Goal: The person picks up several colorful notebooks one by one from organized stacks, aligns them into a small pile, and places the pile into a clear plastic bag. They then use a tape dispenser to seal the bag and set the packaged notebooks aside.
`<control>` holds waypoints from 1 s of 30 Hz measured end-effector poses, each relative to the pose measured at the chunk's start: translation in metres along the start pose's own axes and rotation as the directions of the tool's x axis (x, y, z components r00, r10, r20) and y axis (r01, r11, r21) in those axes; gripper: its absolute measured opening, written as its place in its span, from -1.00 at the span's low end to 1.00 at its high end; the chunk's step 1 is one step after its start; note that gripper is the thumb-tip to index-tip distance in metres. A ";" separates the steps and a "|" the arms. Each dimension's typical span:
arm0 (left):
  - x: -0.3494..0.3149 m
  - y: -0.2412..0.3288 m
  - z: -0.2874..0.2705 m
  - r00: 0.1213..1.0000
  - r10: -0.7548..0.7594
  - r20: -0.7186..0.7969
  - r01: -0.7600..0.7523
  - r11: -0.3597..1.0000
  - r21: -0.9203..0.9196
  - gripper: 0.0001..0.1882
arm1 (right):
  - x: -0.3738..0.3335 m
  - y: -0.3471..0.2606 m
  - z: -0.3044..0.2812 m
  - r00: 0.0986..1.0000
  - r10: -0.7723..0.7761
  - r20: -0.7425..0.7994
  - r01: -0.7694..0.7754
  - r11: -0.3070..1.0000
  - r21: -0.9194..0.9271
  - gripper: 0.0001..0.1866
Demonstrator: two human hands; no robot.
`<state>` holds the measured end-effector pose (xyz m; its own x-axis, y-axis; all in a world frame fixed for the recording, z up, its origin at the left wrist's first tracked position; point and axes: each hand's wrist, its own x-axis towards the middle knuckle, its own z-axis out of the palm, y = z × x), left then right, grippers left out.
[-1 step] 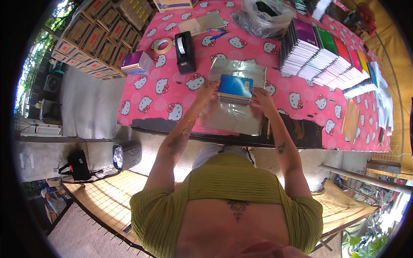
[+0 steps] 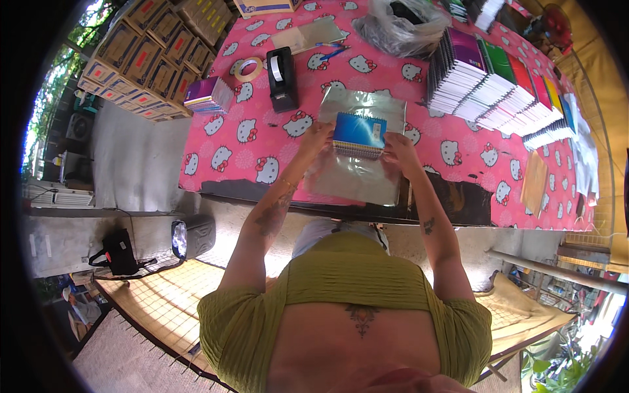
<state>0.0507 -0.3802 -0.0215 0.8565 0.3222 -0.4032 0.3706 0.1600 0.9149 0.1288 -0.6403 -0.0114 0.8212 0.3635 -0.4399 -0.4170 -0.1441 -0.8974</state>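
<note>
Between my hands sits a stack of small spiral notebooks (image 2: 359, 131) with a blue cover on top, its wire bindings showing along the near side. Beneath it a sheet of clear plastic film (image 2: 357, 180) lies flat at the table's front edge. My left hand (image 2: 319, 136) is closed on the left end of the stack. At the right end my right hand (image 2: 398, 149) grips the opposite side, fingers bent against it. The undersides of the notebooks are hidden.
A black tape dispenser (image 2: 282, 82) and a tape roll (image 2: 248, 69) stand beyond my left hand, near a small notebook stack (image 2: 208, 95). Blue pens (image 2: 333, 52) lie farther back. Tall rows of spiral notebooks (image 2: 485, 82) fill the right side, with a plastic bag (image 2: 400, 29) behind.
</note>
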 end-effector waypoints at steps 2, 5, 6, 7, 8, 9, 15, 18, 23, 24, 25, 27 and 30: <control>-0.001 0.000 -0.003 0.999 0.003 0.044 -0.001 0.999 -0.045 -0.48 | 0.001 0.001 -0.001 1.000 -0.016 -0.010 0.016 1.000 0.019 -0.53; -0.001 -0.004 -0.008 0.997 0.003 0.072 0.004 0.996 -0.088 -0.53 | 0.001 0.006 0.000 0.999 -0.033 -0.019 0.035 0.998 0.057 -0.57; -0.002 -0.008 -0.010 0.997 0.064 0.038 -0.059 0.993 -0.106 -0.57 | 0.001 0.008 -0.002 0.998 -0.053 -0.042 0.056 0.996 0.067 -0.61; -0.006 -0.014 -0.011 0.992 0.124 0.003 -0.123 0.985 -0.121 -0.60 | -0.002 0.011 -0.005 0.995 -0.073 -0.066 0.078 0.994 0.076 -0.66; -0.007 -0.019 -0.012 0.982 0.187 -0.030 -0.189 0.973 -0.135 -0.64 | -0.004 0.013 -0.007 0.991 -0.095 -0.092 0.103 0.991 0.084 -0.71; -0.014 -0.019 -0.019 0.970 0.224 0.094 -0.236 0.958 0.160 -0.66 | -0.016 0.019 -0.008 0.981 -0.191 0.040 0.195 0.966 -0.170 -0.76; -0.058 -0.035 -0.055 0.692 0.332 0.641 -0.715 0.437 0.546 -0.78 | -0.058 0.041 -0.008 0.744 -0.436 0.506 0.668 0.492 -0.558 -0.83; -0.051 -0.025 -0.052 0.706 0.232 0.669 -0.682 0.474 0.557 -0.83 | -0.057 0.038 -0.006 0.808 -0.365 0.463 0.589 0.466 -0.660 -0.79; -0.064 -0.026 -0.051 0.610 0.377 0.697 -0.790 0.218 0.574 -0.87 | -0.060 0.041 -0.002 0.705 -0.468 0.532 0.703 0.369 -0.608 -0.86; -0.063 -0.023 -0.050 0.684 0.351 0.639 -0.729 0.344 0.591 -0.86 | -0.057 0.041 0.000 0.726 -0.484 0.488 0.682 0.411 -0.606 -0.88; -0.062 -0.020 -0.048 0.751 0.314 0.580 -0.655 0.463 0.597 -0.84 | -0.054 0.040 0.000 0.735 -0.498 0.460 0.670 0.434 -0.602 -0.88; -0.067 -0.012 -0.041 0.771 0.349 0.532 -0.629 0.542 0.557 -0.84 | -0.052 0.035 0.003 0.758 -0.515 0.400 0.643 0.486 -0.592 -0.89; -0.079 -0.011 -0.043 0.610 0.564 0.556 -0.783 0.321 0.533 -0.85 | -0.055 0.026 0.005 0.728 -0.568 0.384 0.672 0.481 -0.563 -0.88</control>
<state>-0.0362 -0.3672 -0.0011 0.9315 -0.2323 0.2798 -0.3600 -0.6982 0.6188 0.0708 -0.6591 -0.0108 0.6851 0.6999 0.2020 0.5708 -0.3436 -0.7457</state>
